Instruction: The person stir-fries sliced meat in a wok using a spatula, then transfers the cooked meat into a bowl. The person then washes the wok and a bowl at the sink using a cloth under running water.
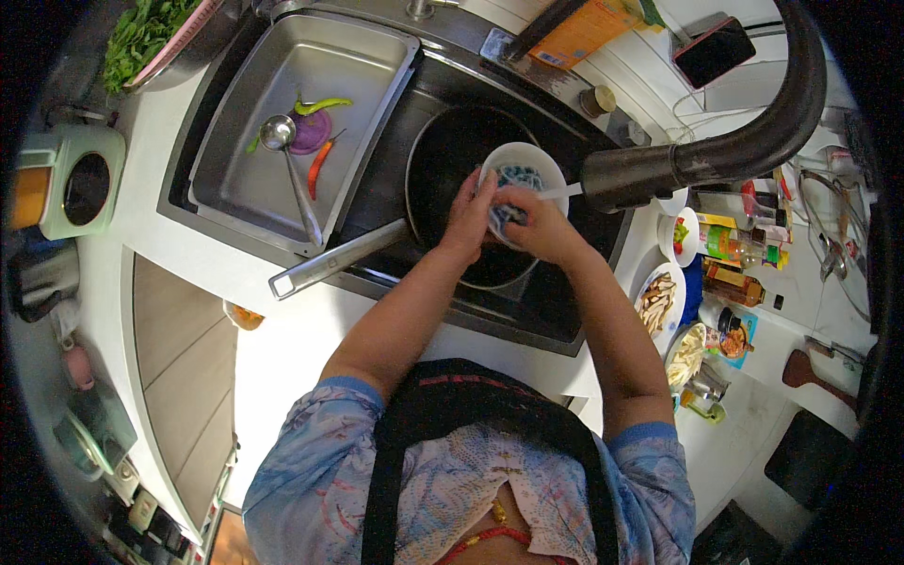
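Note:
My left hand (469,215) grips the side of a white bowl (535,157), which is tilted over a dark round pan (441,155) in the black sink. The fingers of my right hand (540,222) reach inside the bowl; whether they pinch something there is hidden. Dark blue and white patterning shows in the bowl, either its decoration or something lying in it. A stream of water (563,191) runs from the black faucet (628,178) across my right hand into the bowl. The pan's metal handle (346,258) sticks out over the sink's front edge.
Left in the sink, a steel tray (233,169) holds a ladle (300,191), a green chili (325,105), a red chili (318,169) and a round purple item (311,133). Plates of sliced food (657,304) and several bottles (731,282) stand right. A phone (715,53) is behind the faucet.

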`<state>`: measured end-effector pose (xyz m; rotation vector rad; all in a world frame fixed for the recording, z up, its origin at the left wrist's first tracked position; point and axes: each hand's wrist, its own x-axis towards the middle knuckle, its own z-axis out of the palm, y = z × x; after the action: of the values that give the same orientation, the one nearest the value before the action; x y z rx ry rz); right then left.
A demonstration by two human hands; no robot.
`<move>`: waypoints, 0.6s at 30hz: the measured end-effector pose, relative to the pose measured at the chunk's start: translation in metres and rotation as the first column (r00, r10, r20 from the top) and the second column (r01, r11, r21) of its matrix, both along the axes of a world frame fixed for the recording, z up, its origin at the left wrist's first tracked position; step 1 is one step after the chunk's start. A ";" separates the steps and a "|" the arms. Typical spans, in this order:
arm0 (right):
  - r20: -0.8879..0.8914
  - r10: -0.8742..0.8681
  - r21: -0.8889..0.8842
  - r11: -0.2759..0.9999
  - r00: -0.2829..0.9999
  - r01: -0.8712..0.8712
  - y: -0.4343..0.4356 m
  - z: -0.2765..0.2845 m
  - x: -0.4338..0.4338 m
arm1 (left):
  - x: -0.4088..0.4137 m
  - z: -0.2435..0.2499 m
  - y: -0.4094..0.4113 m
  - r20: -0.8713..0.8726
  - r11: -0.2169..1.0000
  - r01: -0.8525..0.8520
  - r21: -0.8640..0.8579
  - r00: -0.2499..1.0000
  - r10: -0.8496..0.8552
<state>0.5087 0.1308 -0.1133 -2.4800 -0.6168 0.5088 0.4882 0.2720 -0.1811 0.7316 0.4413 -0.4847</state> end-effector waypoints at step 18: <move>0.172 -0.401 0.142 0.914 0.900 0.380 0.017 -0.023 0.010 | -0.004 0.003 -0.006 0.131 0.995 0.077 0.063 0.988 -0.085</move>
<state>0.5183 0.1475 -0.1368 -2.4796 -0.1944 0.0716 0.4838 0.2660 -0.1785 0.8354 0.3021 -0.4976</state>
